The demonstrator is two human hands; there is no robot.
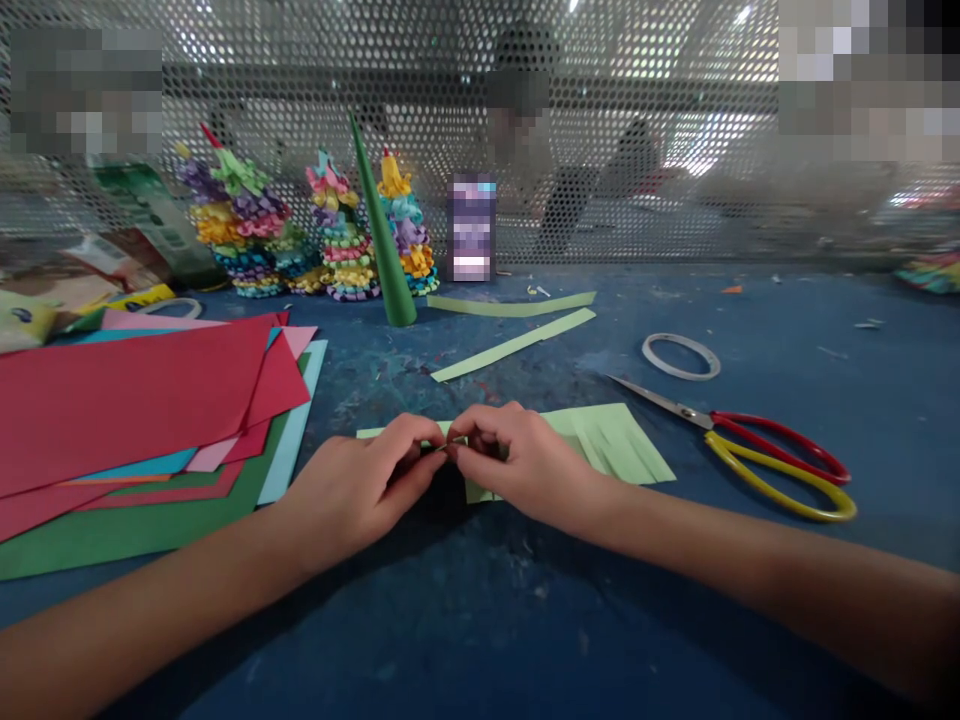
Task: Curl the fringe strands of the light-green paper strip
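Observation:
Both my hands meet over the blue work table, their fingertips pinching a small fold of light green paper at the centre. My left hand holds the strip's left end. My right hand grips it just beside that and lies nearest the fringed part. That fringed light green paper strip lies flat on the table to the right, its cuts running in parallel. My fingers hide the rolled or folded part.
Red-handled and yellow-handled scissors lie to the right, near a thin tape ring. A stack of coloured paper sheets fills the left. Two light green strips, a green paper cone and layered paper trees stand ahead, before a perforated metal screen.

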